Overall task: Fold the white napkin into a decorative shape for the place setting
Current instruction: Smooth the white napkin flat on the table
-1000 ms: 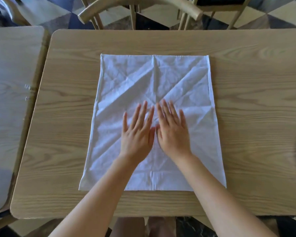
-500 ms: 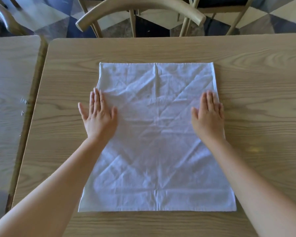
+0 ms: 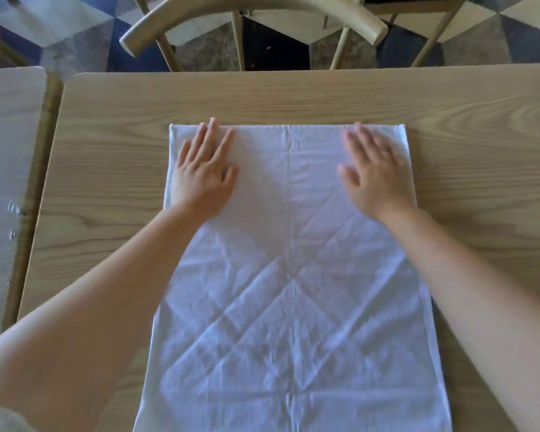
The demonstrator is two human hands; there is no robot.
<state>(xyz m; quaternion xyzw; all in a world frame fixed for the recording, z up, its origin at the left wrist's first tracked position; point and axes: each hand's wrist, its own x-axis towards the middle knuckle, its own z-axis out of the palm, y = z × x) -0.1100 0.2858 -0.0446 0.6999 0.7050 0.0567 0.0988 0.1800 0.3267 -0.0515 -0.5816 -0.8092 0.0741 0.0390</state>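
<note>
The white napkin (image 3: 289,275) lies spread flat on the wooden table (image 3: 293,98), creased along a centre line and several diagonals. My left hand (image 3: 205,173) rests palm down on the napkin near its far left corner, fingers apart. On the far right part, close to the right edge, my right hand (image 3: 376,176) lies flat too, slightly blurred. Neither hand holds any cloth. The napkin's near edge runs out of the bottom of the view.
A wooden chair (image 3: 253,14) with a curved back stands beyond the table's far edge. A second table (image 3: 3,182) adjoins on the left across a narrow gap. Patterned tile floor (image 3: 75,26) shows behind.
Both hands slid from the napkin's centre out to its side edges, then forward to the far corners. The view has come closer to the cloth.
</note>
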